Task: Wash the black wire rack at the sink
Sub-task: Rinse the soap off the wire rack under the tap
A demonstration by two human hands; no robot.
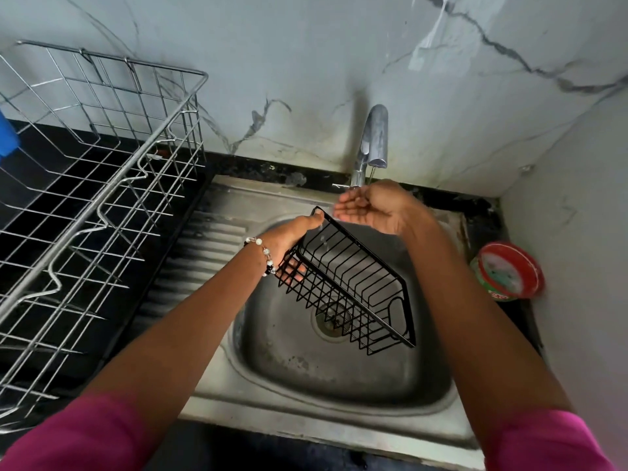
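Note:
The black wire rack (353,287) hangs tilted over the steel sink (306,368), its open side facing up and right. My left hand (292,239) grips the rack's upper left end, fingers curled through the wires. My right hand (370,207) is cupped palm-up just under the faucet (373,141) spout, apart from the rack, catching a thin stream of water. Drops fall onto the rack below it.
A large steel dish rack (102,185) stands on the black counter at the left, beside the ribbed drainboard (200,246). A red and green round tub (508,271) sits at the sink's right edge. Marble-patterned walls close in behind and at the right.

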